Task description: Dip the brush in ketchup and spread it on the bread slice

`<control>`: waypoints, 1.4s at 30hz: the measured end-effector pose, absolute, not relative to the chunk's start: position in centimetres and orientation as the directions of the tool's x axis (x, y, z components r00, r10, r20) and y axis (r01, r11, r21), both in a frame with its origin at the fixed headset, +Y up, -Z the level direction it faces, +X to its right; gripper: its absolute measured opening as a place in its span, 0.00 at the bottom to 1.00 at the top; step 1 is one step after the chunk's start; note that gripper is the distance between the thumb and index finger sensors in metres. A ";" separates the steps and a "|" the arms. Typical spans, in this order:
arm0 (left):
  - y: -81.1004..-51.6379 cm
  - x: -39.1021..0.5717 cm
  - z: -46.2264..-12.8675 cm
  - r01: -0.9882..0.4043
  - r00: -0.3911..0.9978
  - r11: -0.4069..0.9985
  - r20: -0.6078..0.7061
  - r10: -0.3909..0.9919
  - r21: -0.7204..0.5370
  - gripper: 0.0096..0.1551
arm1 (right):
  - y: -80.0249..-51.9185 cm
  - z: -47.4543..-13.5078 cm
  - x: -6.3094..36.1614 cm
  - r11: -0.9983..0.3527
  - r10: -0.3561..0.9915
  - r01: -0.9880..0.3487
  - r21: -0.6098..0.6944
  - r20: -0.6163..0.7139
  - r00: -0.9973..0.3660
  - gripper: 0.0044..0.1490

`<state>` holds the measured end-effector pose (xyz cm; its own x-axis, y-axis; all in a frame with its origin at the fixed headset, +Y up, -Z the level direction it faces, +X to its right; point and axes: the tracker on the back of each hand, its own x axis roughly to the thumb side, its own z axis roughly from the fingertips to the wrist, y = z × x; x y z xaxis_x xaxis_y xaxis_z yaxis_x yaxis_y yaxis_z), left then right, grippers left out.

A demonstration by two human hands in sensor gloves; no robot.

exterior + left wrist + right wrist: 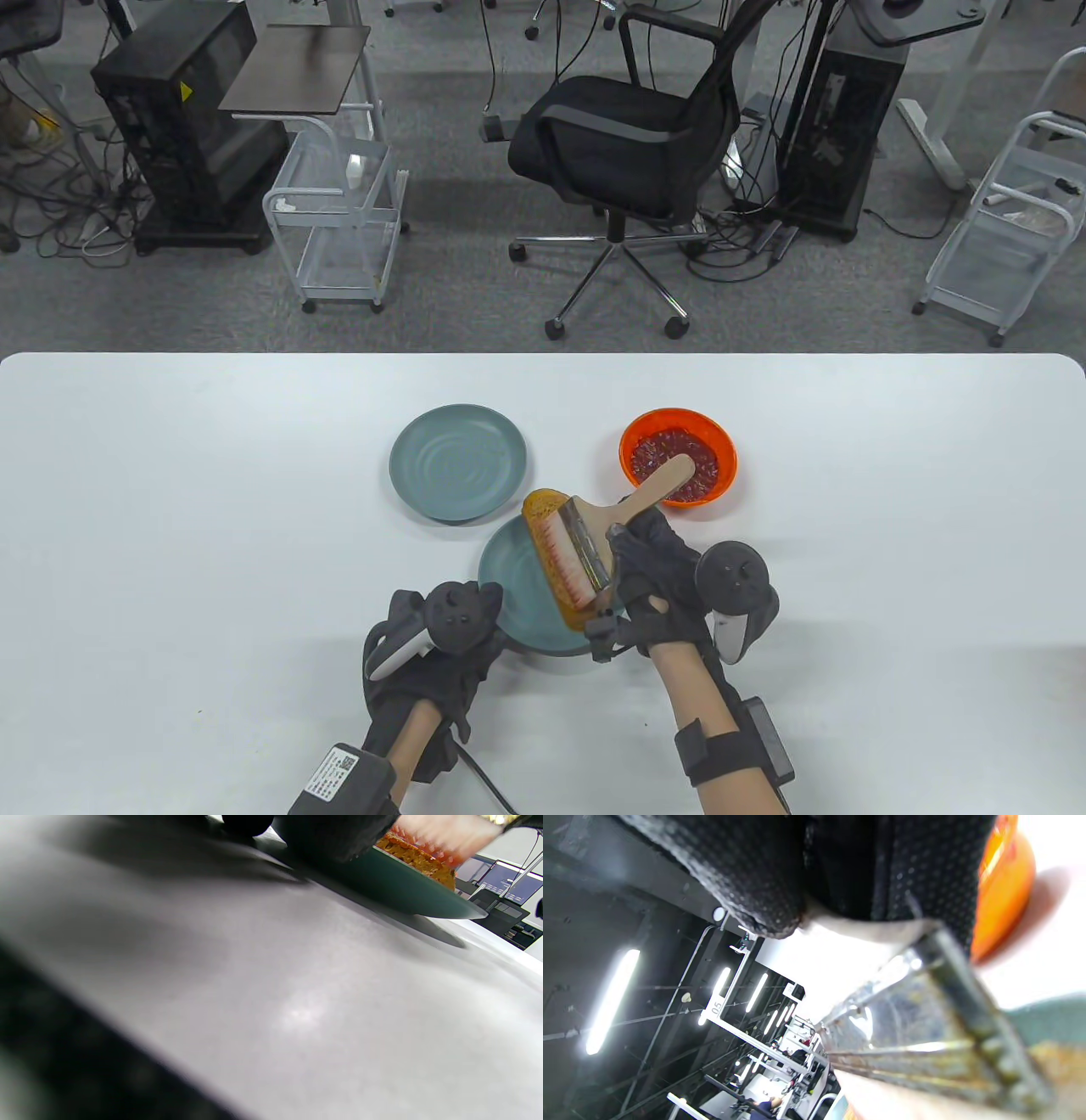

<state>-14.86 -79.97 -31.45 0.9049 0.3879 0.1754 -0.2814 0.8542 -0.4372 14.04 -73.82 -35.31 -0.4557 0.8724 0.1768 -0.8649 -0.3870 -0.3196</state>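
Note:
A bread slice with an orange-brown crust lies on a teal plate near the table's front middle. My right hand grips the wooden handle of a wide brush; its red-stained bristles press on the bread. The orange bowl of ketchup stands just behind, to the right. My left hand rests at the plate's left rim; whether it grips the rim is hidden. In the left wrist view the plate and bread show from the side. In the right wrist view the brush's metal ferrule fills the frame.
A second, empty teal plate stands left of the bowl. The white table runs wide on both sides. An office chair and carts stand beyond the far edge.

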 end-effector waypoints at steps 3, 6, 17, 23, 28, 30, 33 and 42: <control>-80.0 -14.8 -31.4 -0.280 0.906 0.854 0.174 0.386 -0.438 0.33 | -72.6 -35.1 15.4 -0.488 0.777 -0.780 -0.393 0.213 -0.593 0.32; -80.0 -14.8 -31.5 -0.279 0.907 0.855 0.173 0.384 -0.438 0.33 | -72.8 -35.2 15.4 -0.371 0.854 -0.855 -0.363 0.227 -0.468 0.32; -80.0 -14.8 -31.4 -0.281 0.906 0.853 0.173 0.387 -0.440 0.33 | -73.2 -35.4 14.1 -0.462 0.800 -0.809 -0.363 0.222 -0.557 0.32; -80.0 -14.8 -31.4 -0.278 0.907 0.854 0.174 0.385 -0.440 0.33 | -73.4 -35.3 13.9 -0.354 0.875 -0.877 -0.325 0.217 -0.433 0.32; -80.0 -14.8 -31.4 -0.278 0.906 0.854 0.174 0.385 -0.440 0.33 | -74.4 -35.3 12.1 -0.364 0.885 -0.894 -0.260 0.201 -0.419 0.32; -80.0 -14.8 -31.4 -0.277 0.907 0.854 0.175 0.384 -0.440 0.33 | -73.9 -35.2 12.8 -0.415 0.846 -0.860 -0.298 0.222 -0.485 0.32; -80.0 -14.8 -31.4 -0.277 0.907 0.854 0.175 0.384 -0.440 0.33 | -72.7 -34.8 14.2 -0.512 0.740 -0.764 -0.393 0.249 -0.624 0.32; -80.0 -14.8 -31.4 -0.276 0.907 0.854 0.175 0.383 -0.441 0.33 | -74.3 -35.2 11.7 -0.321 0.905 -0.907 -0.273 0.195 -0.379 0.32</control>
